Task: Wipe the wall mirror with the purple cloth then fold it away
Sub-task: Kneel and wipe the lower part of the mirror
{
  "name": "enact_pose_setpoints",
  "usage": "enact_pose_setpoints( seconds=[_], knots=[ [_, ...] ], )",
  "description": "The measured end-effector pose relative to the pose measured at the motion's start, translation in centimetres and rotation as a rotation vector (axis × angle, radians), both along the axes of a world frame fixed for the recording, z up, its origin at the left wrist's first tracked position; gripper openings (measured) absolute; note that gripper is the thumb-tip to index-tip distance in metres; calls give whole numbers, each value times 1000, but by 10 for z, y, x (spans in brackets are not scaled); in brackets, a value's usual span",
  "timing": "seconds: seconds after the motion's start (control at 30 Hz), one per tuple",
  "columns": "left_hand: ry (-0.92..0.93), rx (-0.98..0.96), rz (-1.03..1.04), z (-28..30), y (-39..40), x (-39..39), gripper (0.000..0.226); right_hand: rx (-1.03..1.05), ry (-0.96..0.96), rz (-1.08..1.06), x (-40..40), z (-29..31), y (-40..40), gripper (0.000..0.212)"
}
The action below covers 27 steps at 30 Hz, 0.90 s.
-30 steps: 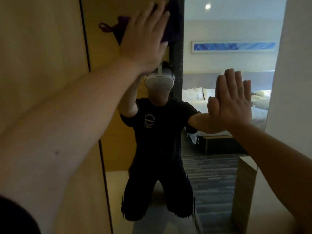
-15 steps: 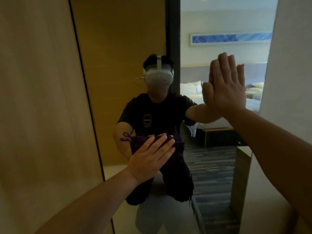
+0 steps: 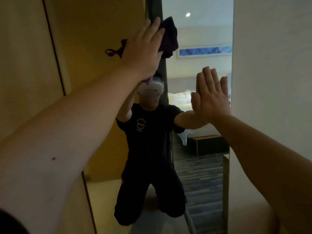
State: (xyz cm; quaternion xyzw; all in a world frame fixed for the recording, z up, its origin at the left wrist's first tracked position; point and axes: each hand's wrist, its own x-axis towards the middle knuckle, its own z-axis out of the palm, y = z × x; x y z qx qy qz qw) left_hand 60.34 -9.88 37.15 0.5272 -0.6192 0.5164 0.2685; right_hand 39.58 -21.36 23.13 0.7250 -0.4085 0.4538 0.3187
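The tall wall mirror (image 3: 199,174) fills the middle of the head view and reflects a kneeling person and a bedroom. My left hand (image 3: 143,48) presses the purple cloth (image 3: 169,38) flat against the upper part of the glass, fingers spread over it. The cloth bunches out past my fingertips, and a thin loop of it hangs to the left. My right hand (image 3: 211,95) rests flat and open against the mirror near its right edge, at mid height, holding nothing.
A wooden panel (image 3: 25,65) with a dark vertical seam borders the mirror on the left. A pale wall (image 3: 273,65) borders it on the right. The reflection shows a bed, a striped carpet and a blue wall picture.
My left hand swept the cloth down the glass to waist height, then back up to the top, now a little further right. My right hand stayed pressed on the mirror.
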Motion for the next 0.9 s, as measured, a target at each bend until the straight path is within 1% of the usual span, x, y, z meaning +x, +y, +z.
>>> enact_pose_setpoints(
  seconds=[0.07,0.17,0.23,0.3,0.37,0.43,0.5,0.6,0.7,0.8,0.83,0.9],
  knots=[
    [-95,2,74,-12,-15,-1,59,-38,-23,23,2,-3,-5,66],
    [-262,-4,42,-63,-27,3,60,-94,-47,70,2,-6,-10,62],
    [-369,38,-12,-119,-26,6,59,-120,-59,99,0,-6,-12,60],
    [-441,118,-46,-192,-21,12,56,-135,-77,111,-1,-7,-12,60],
    [-455,167,-51,-261,-16,19,54,-138,-84,102,0,-8,-11,60],
    [-444,185,-45,-302,-15,23,52,-121,-85,85,1,-9,-9,60],
    [-417,187,-48,-311,-14,23,49,-105,-84,63,4,-8,-6,61],
    [-385,228,-60,-306,-10,21,47,-34,-64,53,0,-6,0,63],
    [-340,270,-163,-297,0,20,42,9,-46,76,-5,-3,10,65],
    [-293,318,-255,-263,9,17,38,66,-131,101,-17,7,20,65],
    [-267,308,-281,-245,8,15,38,87,-154,95,-24,9,20,66],
    [-205,216,-310,-203,5,4,41,114,-148,48,-42,6,13,70]
  ],
)
